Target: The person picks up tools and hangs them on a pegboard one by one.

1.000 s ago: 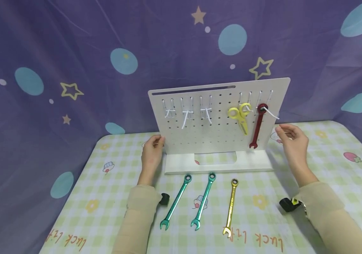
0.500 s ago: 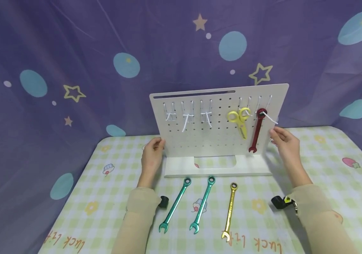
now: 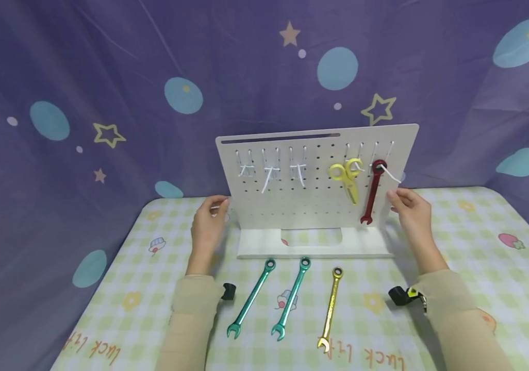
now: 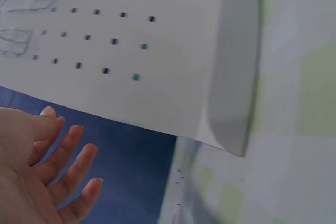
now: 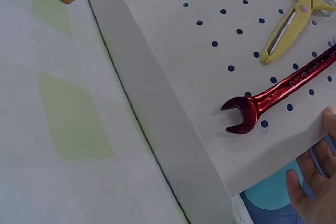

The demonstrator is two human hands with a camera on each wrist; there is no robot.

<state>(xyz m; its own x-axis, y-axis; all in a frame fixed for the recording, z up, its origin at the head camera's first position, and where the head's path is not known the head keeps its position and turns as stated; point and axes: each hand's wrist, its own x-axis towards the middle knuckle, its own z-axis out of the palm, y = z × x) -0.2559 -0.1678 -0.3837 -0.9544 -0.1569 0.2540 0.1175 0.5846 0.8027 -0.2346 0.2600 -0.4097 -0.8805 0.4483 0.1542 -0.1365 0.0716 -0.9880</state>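
Observation:
A white pegboard (image 3: 292,206) stands upright on its base at the middle of the table. Yellow scissors (image 3: 349,178) and a red wrench (image 3: 373,193) hang from hooks on its right side. My left hand (image 3: 207,226) is beside the board's left edge, apart from it, fingers loosely bent with nothing in them, as the left wrist view confirms. At the right edge, my right hand (image 3: 414,214) pinches the board, its thumb on the front face and fingers partly behind. Two teal wrenches (image 3: 251,299) and a gold wrench (image 3: 330,309) lie in front of the base.
Several white hooks are fixed to the board; those on the left, such as the middle hook (image 3: 271,178), hold nothing. A checked cloth (image 3: 153,288) covers the table. Behind it hangs a purple curtain (image 3: 246,62).
My right hand has come in from the right and taken hold of the board's right edge. My left hand has moved left, off the left edge. The board appears slightly farther left.

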